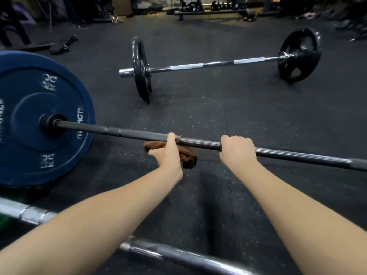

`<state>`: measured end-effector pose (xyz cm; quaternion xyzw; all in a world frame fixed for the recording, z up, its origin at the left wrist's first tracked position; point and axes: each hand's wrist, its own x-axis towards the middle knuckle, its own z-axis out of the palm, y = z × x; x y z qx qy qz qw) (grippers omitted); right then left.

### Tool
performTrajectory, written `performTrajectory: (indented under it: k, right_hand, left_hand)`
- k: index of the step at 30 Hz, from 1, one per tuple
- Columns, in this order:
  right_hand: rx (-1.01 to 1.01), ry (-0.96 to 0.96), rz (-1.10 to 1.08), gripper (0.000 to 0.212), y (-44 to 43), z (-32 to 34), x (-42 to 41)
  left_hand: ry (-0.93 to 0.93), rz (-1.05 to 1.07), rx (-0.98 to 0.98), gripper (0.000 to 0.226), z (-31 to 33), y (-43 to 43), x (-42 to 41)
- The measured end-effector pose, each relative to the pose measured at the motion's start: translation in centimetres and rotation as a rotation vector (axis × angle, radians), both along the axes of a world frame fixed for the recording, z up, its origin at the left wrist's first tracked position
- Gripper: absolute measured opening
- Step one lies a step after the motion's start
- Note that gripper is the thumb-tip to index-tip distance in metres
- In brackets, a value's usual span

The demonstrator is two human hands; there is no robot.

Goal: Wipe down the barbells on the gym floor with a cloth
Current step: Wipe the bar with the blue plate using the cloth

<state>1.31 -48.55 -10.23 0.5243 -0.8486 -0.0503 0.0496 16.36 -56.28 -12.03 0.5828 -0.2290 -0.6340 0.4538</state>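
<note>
A dark barbell (131, 134) with a big blue 20 kg plate (25, 92) on its left end runs across the black gym floor in front of me. My right hand (237, 149) grips its shaft from above. My left hand (168, 150) holds a brown cloth (188, 157) against the same shaft, a little to the left; the cloth hangs below the bar, partly hidden by the hand. A second barbell (218, 63) with black plates lies farther back.
A chrome bar (29, 212) lies at the lower left and another bar (178, 257) along the bottom edge. A small dumbbell (69, 43) rests at the far left. Racks and benches (208, 10) line the back wall.
</note>
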Motion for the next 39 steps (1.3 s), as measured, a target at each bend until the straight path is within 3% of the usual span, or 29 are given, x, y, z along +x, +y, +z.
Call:
performTrajectory:
  k: [8, 13, 19, 23, 26, 30, 35, 39]
  right_hand:
    - [-0.015, -0.015, 0.097, 0.016, 0.2, -0.2, -0.8]
    - [0.251, -0.195, 0.156, 0.034, 1.6, 2.8, -2.5]
    - [0.432, -0.082, 0.09, 0.063, 7.0, 9.0, -9.4]
    - [0.32, -0.189, 0.046, 0.044, 11.3, 5.7, -12.3]
    - [0.122, -0.126, 0.044, 0.027, 12.8, 2.2, -12.6]
    - [0.126, -0.128, 0.01, 0.031, 12.6, 2.1, -11.9]
    - [0.063, -0.055, 0.037, 0.038, 13.4, 1.4, -12.1]
    - [-0.007, -0.003, 0.028, 0.041, 13.6, 0.1, -12.1]
  left_hand:
    - [-0.004, -0.054, -0.004, 0.06, 0.5, -0.1, 0.7]
    - [0.068, -0.018, 0.043, 0.037, 2.3, 0.6, 0.3]
    - [0.061, 0.037, 0.032, 0.053, 3.1, 2.9, 0.4]
    - [0.042, 0.042, 0.042, 0.074, 5.3, 3.1, -1.0]
    - [0.03, 0.084, 0.118, 0.076, 6.2, 2.9, -2.4]
    - [0.011, 0.19, 0.123, 0.073, 6.3, 4.8, -4.7]
    - [0.189, 0.023, 0.097, 0.082, 0.8, 6.7, -8.2]
    - [0.179, 0.114, 0.062, 0.065, 1.1, 7.2, -9.4]
